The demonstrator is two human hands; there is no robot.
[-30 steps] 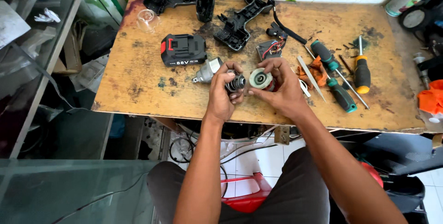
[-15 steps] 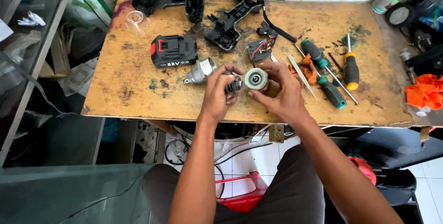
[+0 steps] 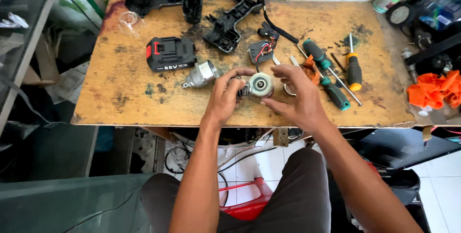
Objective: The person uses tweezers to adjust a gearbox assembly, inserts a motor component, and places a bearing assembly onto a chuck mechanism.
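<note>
Above the near edge of the worn wooden table point(image 3: 120, 94), both forearms reached forward from the lap and met at centre. Left hand point(image 3: 224, 96) was curled, fingers wrapped round the dark rear end of a small motor part point(image 3: 257, 85). Right hand point(image 3: 300, 99) sat palm-in with fingers loosely spread, thumb and fingertips touching the part's pale round face. Part was held just off the tabletop between both hands. Silver gearbox nose point(image 3: 201, 74) lay just left of the left hand; black-and-red battery pack point(image 3: 170, 53) beyond it. Green-handled screwdrivers point(image 3: 329, 82) and an orange-handled one point(image 3: 354, 70) lay right of the right hand.
</note>
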